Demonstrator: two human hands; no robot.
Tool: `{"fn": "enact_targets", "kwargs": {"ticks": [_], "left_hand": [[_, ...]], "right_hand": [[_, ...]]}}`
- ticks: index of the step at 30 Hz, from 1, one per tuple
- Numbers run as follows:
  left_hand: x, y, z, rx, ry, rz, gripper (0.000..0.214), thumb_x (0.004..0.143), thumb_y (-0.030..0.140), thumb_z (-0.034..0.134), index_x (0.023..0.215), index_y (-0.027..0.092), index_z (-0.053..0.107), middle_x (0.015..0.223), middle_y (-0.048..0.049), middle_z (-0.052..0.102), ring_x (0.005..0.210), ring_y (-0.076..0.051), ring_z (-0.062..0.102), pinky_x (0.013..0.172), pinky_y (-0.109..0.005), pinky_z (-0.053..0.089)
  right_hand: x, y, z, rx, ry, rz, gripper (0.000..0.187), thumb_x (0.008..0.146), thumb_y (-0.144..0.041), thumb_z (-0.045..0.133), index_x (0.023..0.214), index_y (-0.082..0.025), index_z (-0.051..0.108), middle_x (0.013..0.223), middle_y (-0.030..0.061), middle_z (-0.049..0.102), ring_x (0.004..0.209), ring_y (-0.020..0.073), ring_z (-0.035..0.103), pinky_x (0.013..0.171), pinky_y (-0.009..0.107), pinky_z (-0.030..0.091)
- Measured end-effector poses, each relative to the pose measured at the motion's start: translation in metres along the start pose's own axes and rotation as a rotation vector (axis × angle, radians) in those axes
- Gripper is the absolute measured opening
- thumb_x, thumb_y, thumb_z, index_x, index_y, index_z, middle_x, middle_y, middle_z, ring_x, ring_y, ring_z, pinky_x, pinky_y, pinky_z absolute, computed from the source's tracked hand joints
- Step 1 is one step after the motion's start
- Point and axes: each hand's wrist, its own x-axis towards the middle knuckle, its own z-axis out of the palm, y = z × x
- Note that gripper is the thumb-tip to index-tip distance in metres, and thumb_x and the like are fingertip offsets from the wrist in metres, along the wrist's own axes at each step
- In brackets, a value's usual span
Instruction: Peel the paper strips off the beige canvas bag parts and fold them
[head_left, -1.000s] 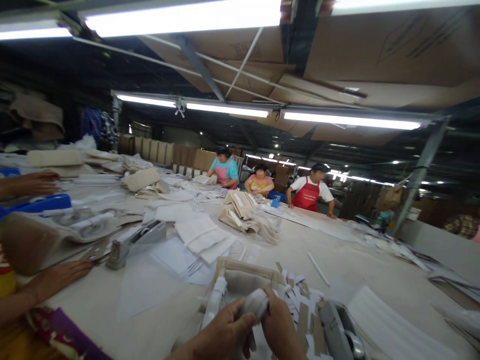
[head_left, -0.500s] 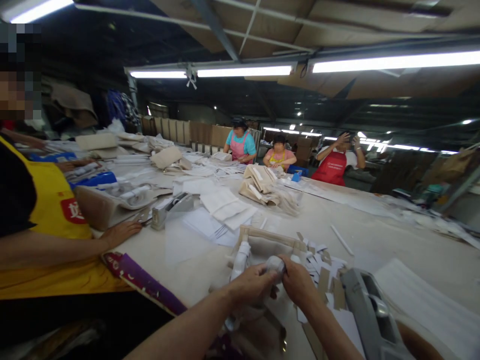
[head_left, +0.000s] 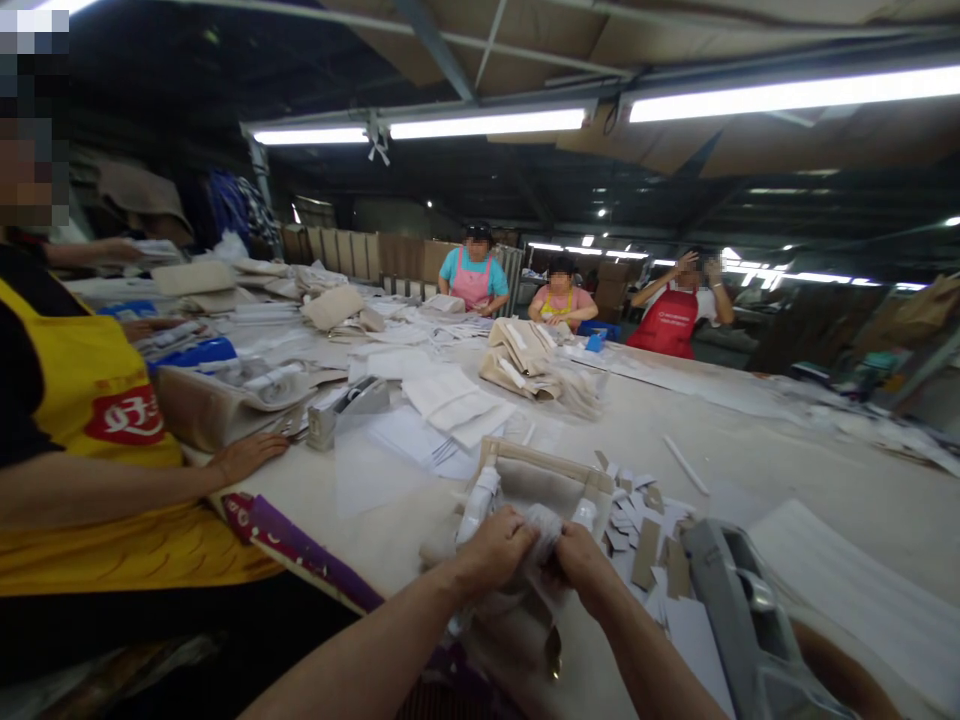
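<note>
Hands (head_left: 536,555) shifted lower — both pinching crinkly translucent wrap (head_left: 541,528) on beige bag (head_left: 536,480).

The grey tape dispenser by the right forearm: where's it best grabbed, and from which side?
Probably over the top of the tape dispenser, around its narrow grey body just behind the roll opening, fingers down both flanks. It lies lengthwise away from the camera, so its long sides are open. Come from the right: both the left hand and right hand hold the white wrapping to its left.
</note>
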Motion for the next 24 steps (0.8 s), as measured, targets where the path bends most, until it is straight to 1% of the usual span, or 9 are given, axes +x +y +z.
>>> {"fn": "enact_targets", "kwargs": {"ticks": [2,4,6,9,14,16,20,22,24], "left_hand": [[0.001,-0.001,0.004,0.053,0.064,-0.048,0.029,0.082,0.038,0.039,0.068,0.016,0.053,0.08,-0.0053,0.054,0.082,-0.02,0.049,0.081,-0.034,0.037],[0.002,-0.003,0.007,0.083,0.094,-0.115,0.032,0.082,0.04,0.035,0.069,0.016,0.053,0.075,-0.006,0.055,0.077,-0.021,0.05,0.073,-0.035,0.039],[0.005,-0.004,0.008,0.111,0.08,-0.16,0.036,0.081,0.042,0.034,0.065,0.016,0.053,0.067,-0.0054,0.054,0.071,-0.021,0.051,0.067,-0.035,0.04],[0.011,-0.002,0.005,0.169,0.014,-0.159,0.036,0.078,0.043,0.042,0.053,0.018,0.05,0.055,-0.0028,0.049,0.068,-0.021,0.051,0.07,-0.035,0.041],[0.025,0.003,-0.004,0.229,-0.155,-0.154,0.033,0.069,0.035,0.055,0.042,0.02,0.046,0.042,-0.0002,0.038,0.066,-0.024,0.053,0.073,-0.04,0.042],[0.033,0.003,-0.006,0.245,-0.19,-0.144,0.032,0.066,0.032,0.057,0.039,0.02,0.044,0.042,-0.0011,0.038,0.072,-0.028,0.055,0.077,-0.045,0.041],[0.046,0.0,-0.004,0.273,-0.217,-0.126,0.042,0.061,0.023,0.062,0.033,0.022,0.032,0.04,-0.0005,0.032,0.086,-0.035,0.055,0.086,-0.053,0.034],[0.048,-0.004,-0.001,0.274,-0.241,-0.161,0.042,0.06,0.018,0.063,0.03,0.022,0.033,0.036,-0.0001,0.031,0.077,-0.034,0.057,0.081,-0.053,0.038],[0.047,-0.007,0.002,0.247,-0.263,-0.221,0.039,0.065,0.018,0.061,0.031,0.021,0.041,0.034,-0.0011,0.036,0.059,-0.028,0.057,0.066,-0.048,0.044]], "right_hand": [[-0.002,-0.004,-0.001,-0.101,0.073,-0.042,0.032,0.075,-0.011,0.033,0.097,-0.012,0.057,0.079,0.0103,0.065,0.073,0.0209,0.063,0.064,0.028,0.045],[-0.005,-0.007,-0.003,-0.208,0.158,-0.102,0.04,0.073,-0.006,0.038,0.109,-0.012,0.054,0.097,0.0134,0.062,0.094,0.0239,0.058,0.08,0.032,0.041],[-0.008,-0.007,-0.004,-0.288,0.202,-0.144,0.044,0.073,-0.004,0.039,0.114,-0.014,0.052,0.109,0.0138,0.058,0.104,0.0247,0.052,0.087,0.033,0.036],[-0.008,-0.001,-0.003,-0.352,0.203,-0.148,0.033,0.075,-0.005,0.038,0.099,-0.014,0.059,0.102,0.0127,0.06,0.098,0.0231,0.054,0.084,0.03,0.035],[0.006,0.018,0.0,-0.346,0.183,-0.074,0.024,0.072,-0.004,0.04,0.082,-0.013,0.06,0.085,0.0103,0.065,0.084,0.019,0.058,0.071,0.026,0.037],[0.014,0.023,-0.001,-0.324,0.166,-0.043,0.023,0.071,-0.003,0.041,0.076,-0.012,0.061,0.082,0.0096,0.066,0.08,0.0179,0.058,0.068,0.025,0.038],[0.024,0.027,-0.002,-0.285,0.114,-0.025,0.024,0.068,0.0,0.041,0.067,-0.012,0.063,0.07,0.0084,0.066,0.072,0.0181,0.061,0.062,0.026,0.04],[0.025,0.026,-0.001,-0.28,0.108,-0.037,0.027,0.07,0.003,0.041,0.066,-0.011,0.063,0.074,0.0103,0.067,0.076,0.0196,0.062,0.065,0.027,0.042],[0.025,0.025,-0.001,-0.266,0.1,-0.06,0.029,0.076,0.003,0.04,0.07,-0.012,0.064,0.077,0.0083,0.067,0.078,0.0176,0.062,0.071,0.028,0.045]]}}
